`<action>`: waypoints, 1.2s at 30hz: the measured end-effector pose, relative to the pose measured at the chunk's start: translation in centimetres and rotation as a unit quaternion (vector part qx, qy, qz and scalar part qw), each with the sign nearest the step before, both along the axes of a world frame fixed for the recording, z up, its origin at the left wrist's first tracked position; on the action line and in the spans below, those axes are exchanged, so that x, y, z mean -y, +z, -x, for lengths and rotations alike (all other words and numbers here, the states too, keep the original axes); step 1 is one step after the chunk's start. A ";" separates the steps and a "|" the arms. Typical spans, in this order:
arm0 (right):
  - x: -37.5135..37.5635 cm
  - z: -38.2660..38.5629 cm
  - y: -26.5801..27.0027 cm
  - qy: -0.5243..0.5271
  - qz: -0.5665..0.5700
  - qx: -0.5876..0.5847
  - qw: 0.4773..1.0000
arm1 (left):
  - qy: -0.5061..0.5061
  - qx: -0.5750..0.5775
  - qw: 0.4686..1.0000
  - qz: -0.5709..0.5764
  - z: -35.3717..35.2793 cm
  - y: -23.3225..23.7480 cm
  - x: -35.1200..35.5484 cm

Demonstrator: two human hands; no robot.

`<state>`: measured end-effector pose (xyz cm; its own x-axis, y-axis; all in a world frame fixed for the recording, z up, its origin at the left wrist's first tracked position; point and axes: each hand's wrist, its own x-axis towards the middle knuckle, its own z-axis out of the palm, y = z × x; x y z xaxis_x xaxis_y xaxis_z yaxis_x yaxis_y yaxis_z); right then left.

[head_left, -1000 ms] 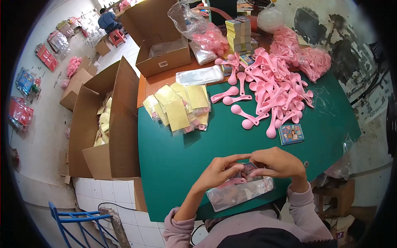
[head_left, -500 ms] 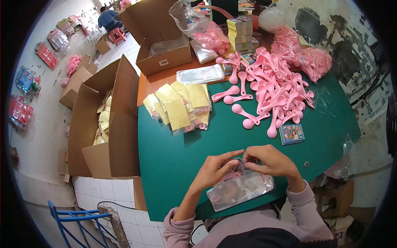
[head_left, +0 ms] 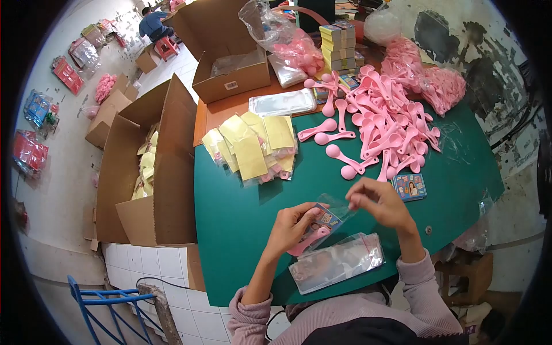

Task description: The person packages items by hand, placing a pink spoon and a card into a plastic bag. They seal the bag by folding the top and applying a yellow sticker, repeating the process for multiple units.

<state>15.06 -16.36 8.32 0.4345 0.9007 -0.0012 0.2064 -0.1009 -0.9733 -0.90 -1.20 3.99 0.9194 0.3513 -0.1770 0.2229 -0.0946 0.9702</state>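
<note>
My left hand [head_left: 292, 225] is closed on a small clear plastic bag [head_left: 345, 215], its thumb on top. Inside the bag lie a printed picture card [head_left: 326, 218] and a pink measuring spoon [head_left: 309, 241]. At the bag's upper right end, the fingers of my right hand [head_left: 384, 202] pinch the clear film. Below my hands, a stack of flat clear bags [head_left: 339, 265] rests by the table edge. A pile of picture cards [head_left: 409, 187] sits just beyond my right hand. Past it spreads a big heap of pink spoons [head_left: 385, 115].
Packed bags with yellow backs [head_left: 248, 152] overlap on the green table [head_left: 236, 230]. An open carton [head_left: 172, 172] stands at the left, another box [head_left: 233, 83] at the back. Banded card stacks [head_left: 338, 49] stand behind. A person [head_left: 152, 26] sits far off.
My hands have drawn apart: the right has moved up and right, pulling at the bag's film. The card and spoon in my left hand now show plainly.
</note>
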 end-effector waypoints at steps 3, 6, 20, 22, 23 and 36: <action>-0.6 -0.8 -0.9 0.012 0.023 -0.096 0.995 | 0.009 0.034 0.999 0.010 -0.1 -0.7 0.2; -1.2 -0.5 -1.0 0.094 0.042 -0.114 0.988 | 0.000 0.031 0.997 -0.072 -0.1 -0.4 0.5; -1.2 -2.9 -4.5 0.106 0.043 0.013 0.993 | -0.115 0.003 0.992 -0.049 1.8 -1.2 -3.5; -1.1 -3.2 -4.6 0.136 0.059 -0.042 0.988 | -0.096 0.002 0.995 0.014 1.7 -1.4 -3.9; -1.2 -2.6 -3.9 0.120 0.082 -0.071 0.987 | -0.099 0.002 0.995 0.022 1.5 -1.2 -3.8; -2.9 -0.6 -3.0 -0.151 -0.052 0.194 0.968 | 0.080 -0.006 0.982 0.170 -0.6 -4.5 -1.5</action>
<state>15.63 -13.45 5.34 0.6271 0.7193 0.2990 0.5347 -0.1183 -0.8367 -0.31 0.34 -0.52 0.8543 0.4096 -0.3201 0.2207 0.2717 0.9367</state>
